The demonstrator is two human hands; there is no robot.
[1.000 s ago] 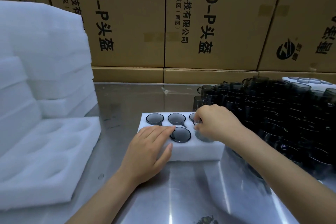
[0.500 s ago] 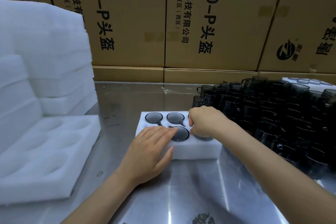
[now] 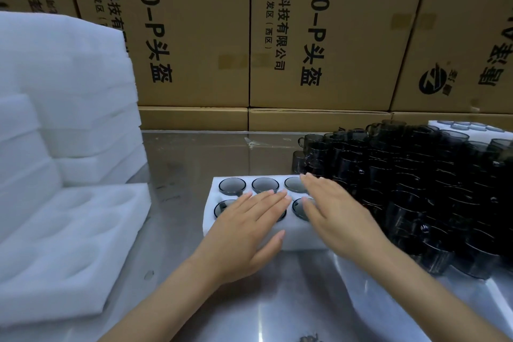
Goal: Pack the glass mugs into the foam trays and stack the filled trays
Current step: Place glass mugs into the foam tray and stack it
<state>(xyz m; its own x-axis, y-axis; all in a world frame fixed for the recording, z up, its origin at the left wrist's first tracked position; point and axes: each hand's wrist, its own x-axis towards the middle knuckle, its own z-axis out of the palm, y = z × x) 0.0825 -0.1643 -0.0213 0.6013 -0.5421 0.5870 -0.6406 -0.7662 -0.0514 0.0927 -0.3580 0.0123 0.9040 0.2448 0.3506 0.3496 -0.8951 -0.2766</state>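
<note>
Behind our steel bench (image 3: 194, 158) stands a wall of cardboard cartons (image 3: 194, 36). To our left rises the stack of empty foam trays (image 3: 69, 97), with one cavity tray (image 3: 63, 244) lying flat at its foot. To our right sits the dense crowd of dark glass mugs (image 3: 416, 189) waiting to be packed. In the middle lies the foam tray (image 3: 299, 239) we are filling, and every pocket we can see now holds a mug.

A second ago our right hand (image 3: 338, 216) was curled over the near right pocket, seating the last mug (image 3: 301, 207); now it has let go and lies flat with straight fingers, holding nothing. Our left hand (image 3: 249, 228) remains spread flat on the tray's near half. We judge this tray full and ready to be moved for stacking.
</note>
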